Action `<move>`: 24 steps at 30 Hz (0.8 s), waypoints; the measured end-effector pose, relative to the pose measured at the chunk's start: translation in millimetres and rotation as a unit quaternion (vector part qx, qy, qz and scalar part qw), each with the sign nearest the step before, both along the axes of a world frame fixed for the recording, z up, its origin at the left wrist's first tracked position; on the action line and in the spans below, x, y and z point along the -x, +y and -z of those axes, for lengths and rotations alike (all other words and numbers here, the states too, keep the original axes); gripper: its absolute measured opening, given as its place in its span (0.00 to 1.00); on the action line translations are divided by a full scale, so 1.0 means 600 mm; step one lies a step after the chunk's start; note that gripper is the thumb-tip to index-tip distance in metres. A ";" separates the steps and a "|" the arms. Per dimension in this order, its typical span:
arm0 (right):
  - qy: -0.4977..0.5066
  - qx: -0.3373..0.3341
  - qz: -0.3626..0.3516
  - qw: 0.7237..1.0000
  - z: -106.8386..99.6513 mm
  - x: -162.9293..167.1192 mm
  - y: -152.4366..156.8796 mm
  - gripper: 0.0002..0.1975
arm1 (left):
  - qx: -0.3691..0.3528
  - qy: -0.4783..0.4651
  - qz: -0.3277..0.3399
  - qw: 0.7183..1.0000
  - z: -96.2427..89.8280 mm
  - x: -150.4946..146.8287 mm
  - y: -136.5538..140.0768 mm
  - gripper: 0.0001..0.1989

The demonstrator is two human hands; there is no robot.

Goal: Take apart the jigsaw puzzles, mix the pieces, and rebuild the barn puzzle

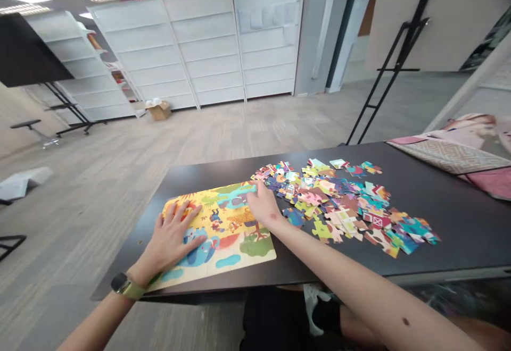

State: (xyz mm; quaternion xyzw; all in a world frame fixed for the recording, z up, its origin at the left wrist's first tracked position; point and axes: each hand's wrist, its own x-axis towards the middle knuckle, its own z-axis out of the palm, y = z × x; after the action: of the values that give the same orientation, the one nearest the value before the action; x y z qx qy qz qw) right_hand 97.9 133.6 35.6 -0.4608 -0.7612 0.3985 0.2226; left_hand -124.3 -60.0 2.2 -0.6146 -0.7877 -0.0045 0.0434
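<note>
Closest in, both forearms run off the bottom edge, so elbows and the rest of the person are cut off; there's a watch (124, 285) on the left wrist. The left hand (170, 239) lies flat with fingers spread on the near-left part of the assembled puzzle (233, 234), hiding a chunk of the picture under the palm. The right hand (263, 206) sits at the puzzle's far-right edge, fingers (253, 194) curled down onto a teal bit there; can't tell if they're pinching a piece or just pressing, the hand covers it.

The puzzle sits on the left half of the dark surface (459, 218). Just right of it is a loose pile of pieces (343, 207), overlapping so much that single ones are hard to make out.

Way back on the floor there's an open cardboard box (158, 109) by the white shelves (199, 48), something pale in it, too small to identify.
</note>
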 end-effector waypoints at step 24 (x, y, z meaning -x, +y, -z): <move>-0.123 -0.221 -0.110 0.961 0.034 -0.019 -0.043 0.29 | -0.244 -0.432 -0.143 0.856 -0.020 0.056 -0.009 0.33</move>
State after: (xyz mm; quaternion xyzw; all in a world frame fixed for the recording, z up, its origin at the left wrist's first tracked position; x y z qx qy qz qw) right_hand 109.4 107.7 15.3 -0.3588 -0.8977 0.1831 0.1782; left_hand -157.8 -65.3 14.4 -0.4010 -0.7801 -0.4552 -0.1528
